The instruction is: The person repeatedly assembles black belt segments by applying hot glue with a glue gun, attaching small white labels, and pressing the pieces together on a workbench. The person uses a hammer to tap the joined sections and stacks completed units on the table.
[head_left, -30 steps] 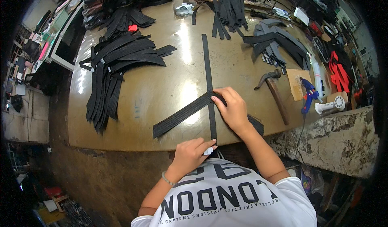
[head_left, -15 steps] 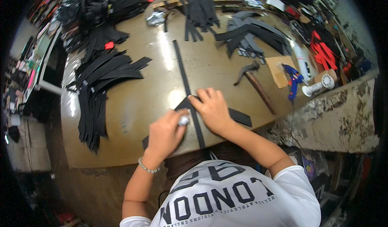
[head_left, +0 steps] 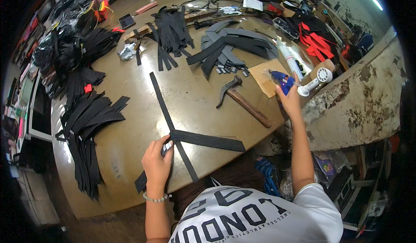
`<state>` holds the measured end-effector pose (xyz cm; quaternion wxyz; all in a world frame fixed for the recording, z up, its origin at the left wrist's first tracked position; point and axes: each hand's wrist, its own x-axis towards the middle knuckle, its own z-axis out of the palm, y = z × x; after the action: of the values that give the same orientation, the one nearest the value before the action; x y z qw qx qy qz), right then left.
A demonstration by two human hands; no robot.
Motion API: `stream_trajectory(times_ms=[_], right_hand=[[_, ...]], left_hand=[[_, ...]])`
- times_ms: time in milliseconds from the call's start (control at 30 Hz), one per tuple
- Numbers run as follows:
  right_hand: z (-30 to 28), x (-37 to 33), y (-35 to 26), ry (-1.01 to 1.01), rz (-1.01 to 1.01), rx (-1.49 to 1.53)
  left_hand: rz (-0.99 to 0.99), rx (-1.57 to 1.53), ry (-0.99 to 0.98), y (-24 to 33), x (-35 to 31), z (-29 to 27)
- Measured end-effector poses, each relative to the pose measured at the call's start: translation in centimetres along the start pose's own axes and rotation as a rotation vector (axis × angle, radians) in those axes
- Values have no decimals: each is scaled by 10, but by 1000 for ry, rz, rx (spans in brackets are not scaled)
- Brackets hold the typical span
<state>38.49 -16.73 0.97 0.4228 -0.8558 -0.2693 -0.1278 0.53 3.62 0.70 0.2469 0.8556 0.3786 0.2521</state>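
My left hand [head_left: 157,163] is closed at the fold of a wide black strap [head_left: 208,140], with small whitish pieces [head_left: 167,146] showing between thumb and fingers. One end of that strap runs out to the right across the table; another black end [head_left: 141,181] shows below the hand. Under the fold passes a long narrow black strip [head_left: 161,100], laid lengthwise. At the right, my right hand [head_left: 290,99] has its fingers round a blue hot glue gun [head_left: 284,82], which rests over a brown cardboard piece [head_left: 265,73]. The hand partly hides the gun's handle.
A hammer [head_left: 249,106] with a wooden handle lies between my hands. Black strap piles [head_left: 82,143] fill the left side; more black straps [head_left: 171,28] and grey straps [head_left: 242,39] lie farther back. A white spool [head_left: 318,79] stands near the right table edge.
My right hand has left the strap fold and reached right to the glue gun. My left hand stays at the fold with the whitish pieces. The view has shifted to the right.
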Motion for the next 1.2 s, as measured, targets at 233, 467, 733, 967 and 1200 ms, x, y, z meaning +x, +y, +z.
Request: stream_trajectory(times_ms=[233, 467, 733, 967, 1200], right_hand=[[8, -14, -158, -576, -293, 246], [69, -55, -190, -980, -517, 129], [70, -56, -192, -1030, -468, 90], [55, -70, -184, -1104, -466, 108], [41, -63, -148, -1015, -256, 356]], left_hand=[[-27, -105, 8, -11, -3, 0], [7, -88, 22, -15, -4, 1], [-2, -113, 1, -15, -2, 2], [24, -79, 16, -20, -5, 6], [41, -91, 10, -17, -4, 2]])
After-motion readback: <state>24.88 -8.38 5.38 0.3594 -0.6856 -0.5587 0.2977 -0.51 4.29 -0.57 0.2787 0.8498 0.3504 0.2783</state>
